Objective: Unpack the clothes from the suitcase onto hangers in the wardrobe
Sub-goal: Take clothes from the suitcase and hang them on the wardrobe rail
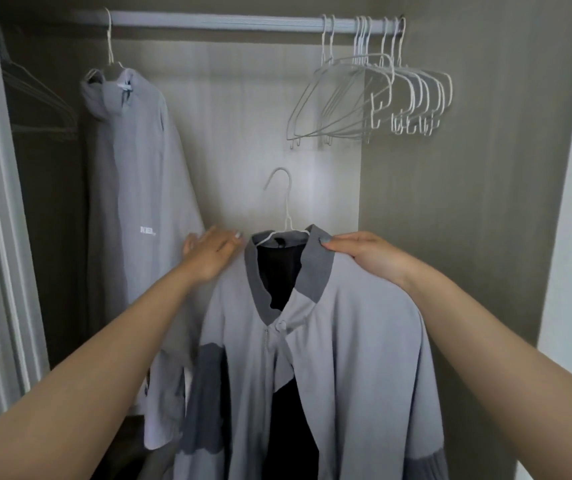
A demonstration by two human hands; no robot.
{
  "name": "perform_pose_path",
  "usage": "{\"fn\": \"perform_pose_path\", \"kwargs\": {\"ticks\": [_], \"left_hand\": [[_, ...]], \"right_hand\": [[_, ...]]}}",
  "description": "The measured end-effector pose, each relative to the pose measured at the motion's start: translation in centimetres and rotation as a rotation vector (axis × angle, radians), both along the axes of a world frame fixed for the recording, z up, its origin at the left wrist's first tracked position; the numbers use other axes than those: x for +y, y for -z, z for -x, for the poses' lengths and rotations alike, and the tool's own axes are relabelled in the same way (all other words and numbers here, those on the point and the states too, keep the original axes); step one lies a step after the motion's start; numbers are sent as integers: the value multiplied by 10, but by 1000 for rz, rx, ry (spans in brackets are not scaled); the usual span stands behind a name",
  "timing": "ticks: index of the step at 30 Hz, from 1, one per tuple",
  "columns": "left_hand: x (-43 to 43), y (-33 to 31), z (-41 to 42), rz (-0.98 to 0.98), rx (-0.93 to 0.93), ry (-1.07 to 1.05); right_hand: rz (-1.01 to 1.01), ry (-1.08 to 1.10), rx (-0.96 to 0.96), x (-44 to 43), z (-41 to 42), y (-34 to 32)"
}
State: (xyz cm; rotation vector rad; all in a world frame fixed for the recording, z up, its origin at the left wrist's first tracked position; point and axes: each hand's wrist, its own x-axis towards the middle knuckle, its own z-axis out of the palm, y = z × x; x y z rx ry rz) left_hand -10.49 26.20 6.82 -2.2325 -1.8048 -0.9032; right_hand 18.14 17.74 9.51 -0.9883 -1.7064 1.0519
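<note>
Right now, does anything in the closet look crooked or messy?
Yes. The grey shirt already on the rail hangs lopsided, its collar bunched up at the top. The empty hangers on the right are tilted at different angles.

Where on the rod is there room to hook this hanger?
The bare stretch of rod between the hung grey shirt and the empty hangers is free, straight above the held hanger and its jacket. The right end is crowded with hooks. Left of the shirt, dim hangers fill the shadow.
</note>
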Motion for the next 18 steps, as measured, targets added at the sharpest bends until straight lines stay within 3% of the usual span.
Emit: {"fn": "perform_pose_path", "kwargs": {"ticks": [3,5,9,13,18], "left_hand": [[12,7,16,247,315,-260],[10,14,26,334,430,-386],[-3,32,45,362,364,-496],[-21,34,57,416,175,-532],[-35,4,54,94,-30,-491]], "right_hand": [[-26,61,-41,3,-1,-3],[-36,94,-52,9,1,-3],[-20,114,-24,20,13,-2],[-10,151,-7,37,37,-15],[-53,188,24,56,81,-54]]}}
